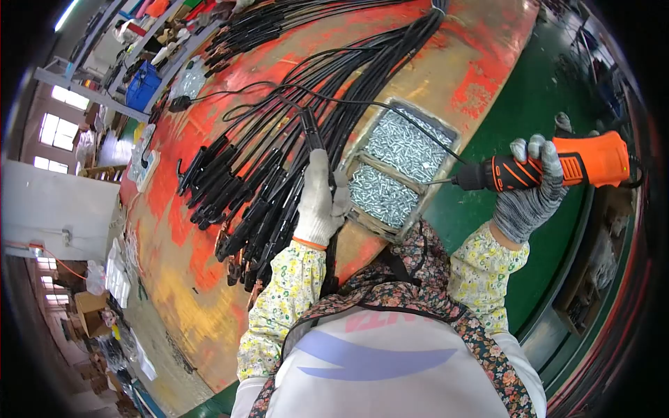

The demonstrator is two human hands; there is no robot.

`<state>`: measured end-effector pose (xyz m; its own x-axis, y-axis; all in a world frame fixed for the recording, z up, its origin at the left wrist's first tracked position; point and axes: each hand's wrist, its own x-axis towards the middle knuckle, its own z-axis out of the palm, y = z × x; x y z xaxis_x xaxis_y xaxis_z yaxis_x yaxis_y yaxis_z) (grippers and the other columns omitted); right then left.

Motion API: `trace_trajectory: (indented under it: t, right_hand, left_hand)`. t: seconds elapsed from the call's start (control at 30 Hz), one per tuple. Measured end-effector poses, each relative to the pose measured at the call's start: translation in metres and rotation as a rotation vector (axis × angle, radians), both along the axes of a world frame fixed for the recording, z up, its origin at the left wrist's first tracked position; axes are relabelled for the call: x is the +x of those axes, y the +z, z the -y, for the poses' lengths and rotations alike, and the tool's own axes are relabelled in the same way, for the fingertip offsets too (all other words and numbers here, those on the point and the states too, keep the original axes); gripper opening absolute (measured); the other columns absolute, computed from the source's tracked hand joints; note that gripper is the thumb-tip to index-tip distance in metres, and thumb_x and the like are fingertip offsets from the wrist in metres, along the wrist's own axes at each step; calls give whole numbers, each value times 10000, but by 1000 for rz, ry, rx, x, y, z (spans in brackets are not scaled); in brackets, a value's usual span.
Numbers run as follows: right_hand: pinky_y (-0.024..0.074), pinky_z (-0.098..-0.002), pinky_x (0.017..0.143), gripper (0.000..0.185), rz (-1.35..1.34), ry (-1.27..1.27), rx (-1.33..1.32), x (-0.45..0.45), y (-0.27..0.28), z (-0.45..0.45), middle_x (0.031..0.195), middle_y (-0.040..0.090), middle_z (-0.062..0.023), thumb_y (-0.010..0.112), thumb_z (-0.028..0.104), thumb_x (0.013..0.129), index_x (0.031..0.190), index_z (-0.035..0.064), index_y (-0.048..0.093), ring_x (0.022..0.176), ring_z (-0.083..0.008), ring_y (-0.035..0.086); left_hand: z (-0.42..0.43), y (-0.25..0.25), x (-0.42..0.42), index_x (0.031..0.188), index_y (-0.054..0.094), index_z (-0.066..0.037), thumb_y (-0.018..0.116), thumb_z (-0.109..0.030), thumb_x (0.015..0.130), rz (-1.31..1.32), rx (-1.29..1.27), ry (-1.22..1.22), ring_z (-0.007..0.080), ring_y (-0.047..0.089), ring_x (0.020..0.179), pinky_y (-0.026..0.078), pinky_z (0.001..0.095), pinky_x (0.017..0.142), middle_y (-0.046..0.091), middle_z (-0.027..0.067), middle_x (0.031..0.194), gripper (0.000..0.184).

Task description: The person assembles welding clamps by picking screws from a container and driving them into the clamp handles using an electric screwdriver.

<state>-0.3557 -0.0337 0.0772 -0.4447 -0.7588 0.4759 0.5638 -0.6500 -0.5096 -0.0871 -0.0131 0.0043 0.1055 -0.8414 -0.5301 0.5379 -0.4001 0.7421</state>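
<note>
Gripping an orange-and-black electric screwdriver (592,157) in the closed, gloved right hand (535,182), holding it over the green floor (519,104) and pointing its bit (439,182) toward a two-compartment tray (392,169) of silvery screws (408,145). Clasping an elongated black fitting (311,127) in the gloved left hand (321,198), just beside the tray, over black cables (390,53) lying on the paint-worn surface (178,313).

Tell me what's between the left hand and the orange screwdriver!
In the head view, a tray of small metal screws lies between the left hand and the orange screwdriver, whose thin bit points toward the tray.
</note>
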Motion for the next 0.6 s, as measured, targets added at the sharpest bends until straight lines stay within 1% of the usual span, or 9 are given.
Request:
trace_trajectory:
  t: [0.1,0.17,0.23,0.3,0.4,0.47,0.5,0.57,0.6]
  right_hand:
    - [458,-308,691,612,3,37,101,1,-1,3,873,557,-103,652,71,854,1370,-19,337,771,-201,512]
    - [437,-313,628,619,19,6,93,11,2,6,799,520,-71,622,12,857,1398,-8,324,682,-135,473]
    - [427,-295,657,628,-41,59,74,19,9,9,778,483,-50,616,17,860,1403,-23,304,702,-132,454]
    - [421,-296,680,619,-81,67,69,20,6,16,813,488,-64,645,54,853,1384,-15,334,736,-147,445]
    - [407,-292,686,592,-73,111,86,22,2,27,810,463,-51,629,68,870,1379,-16,340,747,-146,432]
    - [410,-296,697,523,-7,321,126,13,-12,36,821,474,-53,620,80,878,1336,-33,395,759,-151,441]
    - [417,-301,711,473,5,440,95,1,-25,44,854,500,-64,609,88,885,1305,-46,435,777,-156,456]
    - [432,-308,757,400,-14,525,40,-13,-48,59,955,553,-94,580,103,902,1259,-61,502,833,-168,494]
    - [440,-312,788,377,-41,491,9,-14,-57,65,1021,579,-114,562,112,912,1244,-64,530,870,-175,516]
  left_hand:
    - [-1,4,0,727,495,-124,521,-662,860,-3,-11,49,91,292,347,222,235,349,307,-40,449,554]
    - [-1,0,4,787,487,-135,529,-604,888,-69,-13,55,91,346,353,249,228,335,374,-27,493,481]
    - [1,4,7,831,487,-144,551,-563,895,-126,13,72,91,383,378,273,226,338,441,-17,568,428]
    - [-2,10,8,948,497,-210,566,-501,908,-141,62,122,79,449,458,306,207,368,522,-25,703,302]
    - [-3,5,10,1006,526,-236,571,-475,912,-139,32,128,55,490,570,336,201,420,523,-67,759,261]
    - [3,-5,21,923,503,-200,509,-490,916,-113,14,-65,66,420,551,332,226,451,490,-46,698,290]
    - [1,16,16,835,487,-179,492,-462,908,-35,36,-6,81,398,525,337,238,456,468,-28,654,293]
    - [5,-17,19,711,471,-154,494,-484,912,132,-96,16,99,399,515,346,254,457,461,-11,641,387]
    - [2,-17,19,804,487,-150,498,-508,914,111,-99,8,95,402,533,344,259,453,458,-13,646,374]
